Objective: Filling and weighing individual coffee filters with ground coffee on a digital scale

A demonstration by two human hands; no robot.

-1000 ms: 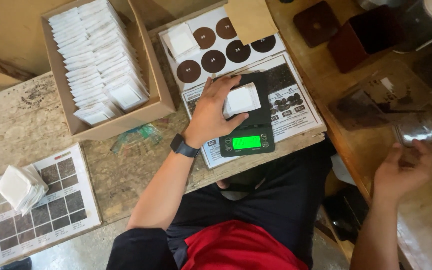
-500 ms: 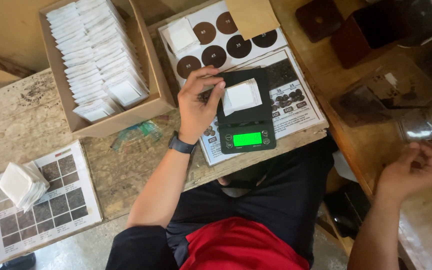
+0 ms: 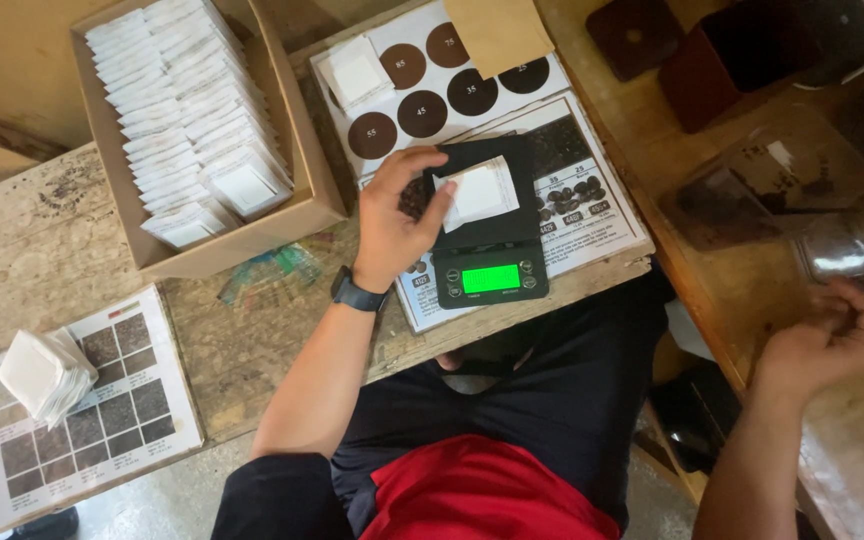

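A small white sachet (image 3: 482, 192) lies on the platform of a black digital scale (image 3: 487, 255) with a lit green display. My left hand (image 3: 392, 220), with a dark watch on the wrist, is at the scale's left side, and its thumb and forefinger pinch the sachet's left edge. My right hand (image 3: 820, 345) rests far to the right on a wooden surface with its fingers curled in. It sits just below a clear glass jar (image 3: 844, 250). Whether anything is inside that hand is hidden.
A cardboard box (image 3: 307, 175) packed with white sachets stands at the back left. Under the scale lie printed charts (image 3: 592, 205) with brown circles, a brown envelope (image 3: 497, 30) and another sachet (image 3: 357, 72). A sachet stack (image 3: 40, 370) sits on a chart at left. Dark square containers (image 3: 727, 65) and a clear tray (image 3: 752, 180) are at right.
My left hand, which lay over the sachet, has pulled back to its left edge. My right hand's open fingers have curled shut beneath the jar.
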